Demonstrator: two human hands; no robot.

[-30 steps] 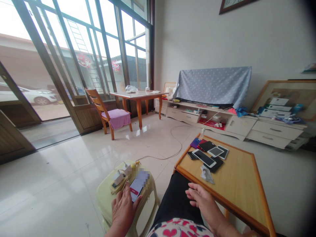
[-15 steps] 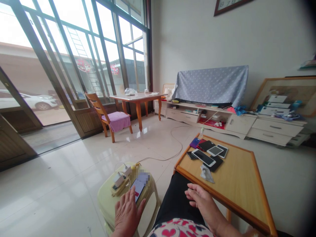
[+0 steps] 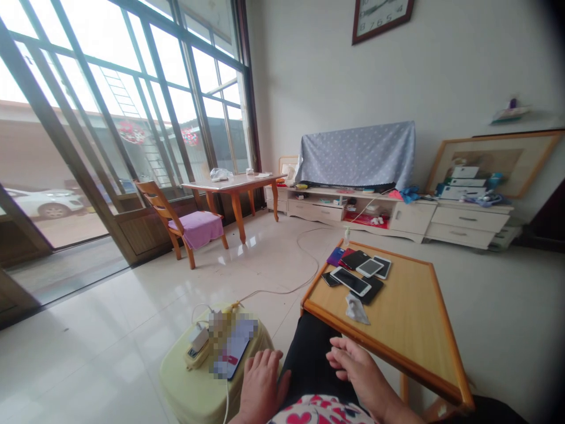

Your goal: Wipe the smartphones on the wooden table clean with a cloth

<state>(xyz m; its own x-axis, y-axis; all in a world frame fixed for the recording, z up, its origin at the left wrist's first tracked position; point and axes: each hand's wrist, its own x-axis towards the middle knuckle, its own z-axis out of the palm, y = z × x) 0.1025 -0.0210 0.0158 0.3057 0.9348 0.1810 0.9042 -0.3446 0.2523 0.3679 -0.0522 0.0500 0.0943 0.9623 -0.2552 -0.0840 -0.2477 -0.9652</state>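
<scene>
My left hand [image 3: 261, 380] lies at the right edge of a pale green plastic stool [image 3: 188, 391], fingers stretched out and holding nothing. Just left of its fingertips a smartphone [image 3: 242, 343] with a lit screen rests on the stool, partly blurred out, with a white cable running from its lower end. My right hand [image 3: 356, 370] hovers over my lap near the small wooden table, its fingers loosely bent and apart with nothing seen in them. A crumpled grey cloth [image 3: 357, 311] lies on that table, beyond the right hand.
Several phones [image 3: 352, 281] overlap on the wooden table [image 3: 410, 321], with a small clear bottle [image 3: 346, 237] behind them. A power strip with a white charger [image 3: 199, 337] sits on the stool; its cord [image 3: 282, 290] crosses the floor. Farther off stand a chair [image 3: 194, 227] and a dining table [image 3: 233, 184].
My left hand has lifted off the phone screen and moved right, toward my lap. The right hand keeps its loose pose. The whole view has turned slightly.
</scene>
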